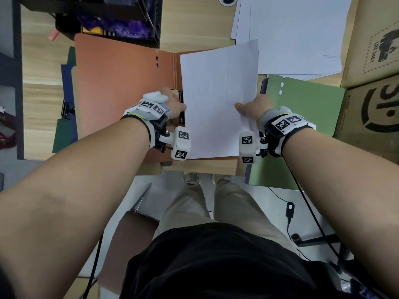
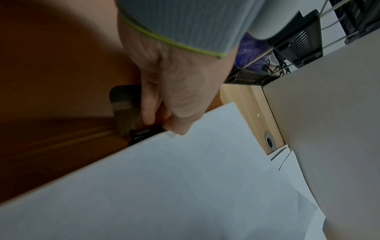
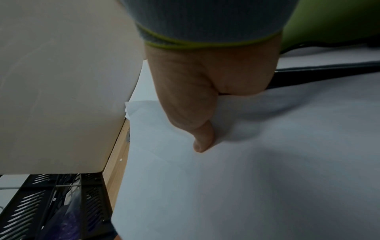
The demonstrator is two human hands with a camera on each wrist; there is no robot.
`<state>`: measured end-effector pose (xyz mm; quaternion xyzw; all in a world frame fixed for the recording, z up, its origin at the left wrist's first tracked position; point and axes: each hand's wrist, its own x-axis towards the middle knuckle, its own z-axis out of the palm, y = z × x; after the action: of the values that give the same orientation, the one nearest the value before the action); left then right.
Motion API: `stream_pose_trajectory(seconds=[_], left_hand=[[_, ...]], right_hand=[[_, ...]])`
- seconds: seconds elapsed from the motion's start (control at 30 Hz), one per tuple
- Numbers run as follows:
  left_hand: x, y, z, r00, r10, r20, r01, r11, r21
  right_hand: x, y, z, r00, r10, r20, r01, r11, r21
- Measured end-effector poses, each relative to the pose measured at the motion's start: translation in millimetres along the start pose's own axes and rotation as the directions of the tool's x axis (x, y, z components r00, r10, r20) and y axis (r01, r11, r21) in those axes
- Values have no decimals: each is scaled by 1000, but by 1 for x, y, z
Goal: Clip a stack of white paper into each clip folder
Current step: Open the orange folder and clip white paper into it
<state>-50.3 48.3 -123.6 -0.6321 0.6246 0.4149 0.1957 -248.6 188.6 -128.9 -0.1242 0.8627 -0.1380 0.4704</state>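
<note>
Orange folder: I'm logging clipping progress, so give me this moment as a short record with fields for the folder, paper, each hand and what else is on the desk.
folder: orange folder lies open on the desk
clip: black clip at the sheets' left edge
paper: white paper stack on the right half, slightly tilted
left hand: left hand grips the clip
right hand: right hand pinches the stack's right edge, thumb on top
nearby: green folder to the right; loose white sheets behind

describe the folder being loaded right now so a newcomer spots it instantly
On the wooden desk, look just below the black wire rack: the orange folder lies open, white paper on its right half. The other folders are green or blue.
</note>
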Motion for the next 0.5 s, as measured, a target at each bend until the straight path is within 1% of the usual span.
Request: stream_pose_trajectory(seconds=[0.1, 0.2, 0.33, 0.5], left_hand=[[3, -4, 0, 1000, -12, 15, 12, 1000, -27], [5, -7, 3, 1000, -4, 3, 4, 997, -76], [-1, -3, 2, 1000, -7, -2, 6, 998, -66], [-4, -3, 2, 1000, -7, -6, 7, 997, -79]], right_hand=[[4, -1, 3, 1000, 10, 2, -10, 999, -39], [4, -5, 4, 999, 8, -40, -12, 996, -89], [7, -9, 10, 999, -10, -49, 2, 987, -163], [12, -10, 15, 999, -13, -30, 8, 988, -155]])
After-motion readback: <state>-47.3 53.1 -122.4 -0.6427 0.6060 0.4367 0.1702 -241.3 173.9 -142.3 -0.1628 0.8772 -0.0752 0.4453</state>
